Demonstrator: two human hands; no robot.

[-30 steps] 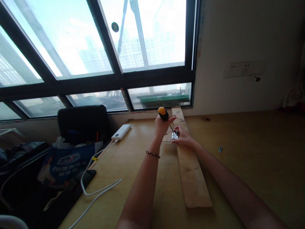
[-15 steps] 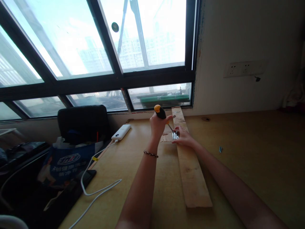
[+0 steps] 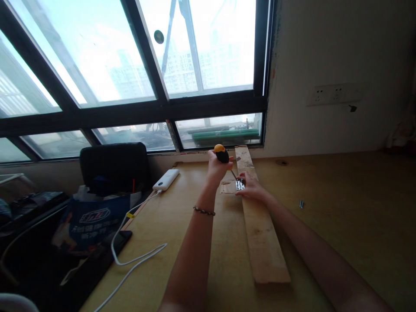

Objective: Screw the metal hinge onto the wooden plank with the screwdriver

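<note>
A yellow-and-black screwdriver [image 3: 222,154] is gripped by its handle in my left hand [image 3: 217,168]. It leans, with its shaft running down to the upper edge of a silver metal hinge [image 3: 240,185]. My right hand [image 3: 252,187] pinches this hinge between thumb and fingers, pressing it on the wood. Beneath both lies a long wooden board [image 3: 264,234], which reaches from the window wall towards me. A shorter wood piece [image 3: 228,186] sticks out on the board's left, by the hinge. Exactly where the screwdriver tip sits is too small to tell.
Loose screws [image 3: 301,204] lie on the table [image 3: 341,242] right of the board. A white power bank [image 3: 166,180] with a white cable [image 3: 143,258] rests near the left edge. Beyond that edge are a black chair [image 3: 113,167] and a blue bag [image 3: 92,221].
The screwdriver handle has turned and tipped slightly to the right as my left hand twisted. My right hand and the hinge have stayed put; the view shifted a little.
</note>
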